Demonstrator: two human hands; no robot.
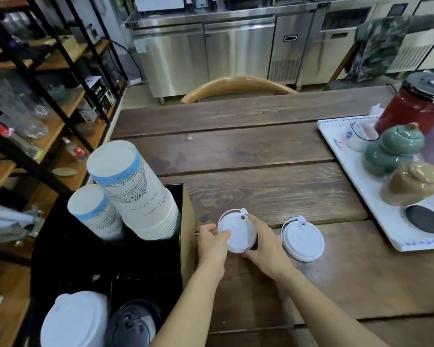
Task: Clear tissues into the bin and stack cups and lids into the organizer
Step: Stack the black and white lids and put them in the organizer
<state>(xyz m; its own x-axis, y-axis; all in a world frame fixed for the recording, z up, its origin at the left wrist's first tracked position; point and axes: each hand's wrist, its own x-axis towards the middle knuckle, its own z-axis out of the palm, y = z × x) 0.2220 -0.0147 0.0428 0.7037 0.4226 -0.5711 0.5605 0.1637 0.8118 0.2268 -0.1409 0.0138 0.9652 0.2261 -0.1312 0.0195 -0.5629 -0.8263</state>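
Item: held lid, white plastic, raised just above the worktop beside the organizer. Left hand pinches its near-left rim with fingers clenched on it; right hand cups its right edge, fingers grasping the same lid.

Item: second lid, white, lying flat on the worktop just right of the right hand, not yet collected.

Item: organizer, black compartments at the worktop's left edge. Two cup stacks stand inverted in the rear sections; stored lids fill a front section.

Status, judged: cups appear stowed; two lids remain to file. No tissues or bin visible, so that part cannot be assessed.

Unrelated: white tray with teaware, right.
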